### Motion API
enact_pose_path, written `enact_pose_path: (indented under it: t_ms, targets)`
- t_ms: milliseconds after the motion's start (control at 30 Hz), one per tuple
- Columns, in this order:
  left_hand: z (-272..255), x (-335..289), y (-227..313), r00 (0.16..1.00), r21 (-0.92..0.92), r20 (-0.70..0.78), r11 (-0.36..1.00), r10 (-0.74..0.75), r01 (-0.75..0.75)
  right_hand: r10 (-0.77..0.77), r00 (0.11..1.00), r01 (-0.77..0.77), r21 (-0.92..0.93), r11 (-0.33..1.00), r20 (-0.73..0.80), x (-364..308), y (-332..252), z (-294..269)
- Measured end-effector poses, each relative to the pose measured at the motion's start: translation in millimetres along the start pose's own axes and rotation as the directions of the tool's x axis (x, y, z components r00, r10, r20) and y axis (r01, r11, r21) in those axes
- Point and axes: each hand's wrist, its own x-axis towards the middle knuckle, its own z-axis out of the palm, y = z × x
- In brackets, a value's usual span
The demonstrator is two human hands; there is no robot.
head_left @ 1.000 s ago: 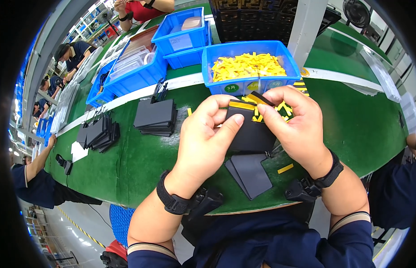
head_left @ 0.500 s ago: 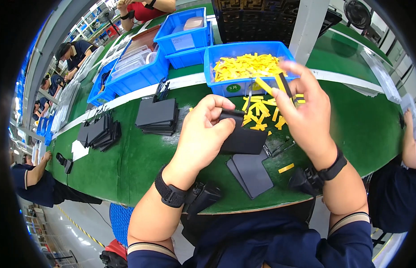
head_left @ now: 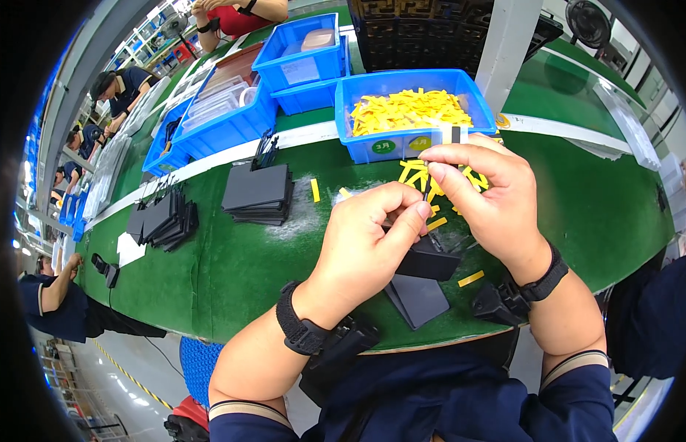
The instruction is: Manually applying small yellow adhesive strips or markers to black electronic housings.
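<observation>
My left hand is closed, pinching a flat black panel near its upper edge. A thin black cable runs up from the left fingertips to the right thumb and forefinger. My right hand is closed in a pinch at the cable's upper end. Just above the right forefinger shows a small clear piece with a black stripe; how it is held I cannot tell. Underneath lies another black panel on the green table. Loose yellow strips lie behind the hands, partly covered by them.
A blue bin of yellow strips stands behind the hands. Stacked black panels and a second pile lie left on the green table. More blue bins stand farther back. A metal post rises at right. Co-workers sit nearby.
My right hand has moved down and left from beside the bin, and its fingertips now meet the left ones. The left hand has shifted right and slightly down with the black panel.
</observation>
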Motion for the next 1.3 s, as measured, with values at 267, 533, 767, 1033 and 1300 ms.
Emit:
enact_pose_path:
  t_ms: [267, 533, 767, 1033, 1300]
  targets:
    - [5.0, 1.1, -8.1, 0.991, 0.007, -0.118, 0.998, 0.06, -0.06, 0.325, 0.934, -0.356, 0.408, 0.84, 0.146, -2.9, 5.0, 5.0]
    - [1.2, 1.3, -2.6, 0.998, 0.088, -0.064, 0.996, -0.019, 0.025, 0.332, 0.935, -0.355, 0.376, 0.856, 0.126, -5.5, 3.8, 8.7]
    - [-2.0, 3.4, -4.2, 0.999, 0.099, -0.018, 0.994, -0.039, 0.041, 0.275, 0.96, -0.278, 0.277, 0.92, 0.048, -7.7, 2.5, 12.9]
    - [-46.0, 12.5, -1.2, 0.983, -0.132, -0.175, 0.991, -0.048, 0.024, 0.246, 0.968, -0.224, 0.274, 0.935, -0.049, -5.8, 17.1, 6.8]
    - [-156.6, 7.7, -18.3, 0.771, 0.378, -0.637, 0.866, -0.015, 0.329, 0.251, 0.961, -0.273, 0.291, 0.917, 0.112, -8.1, 7.4, 8.2]
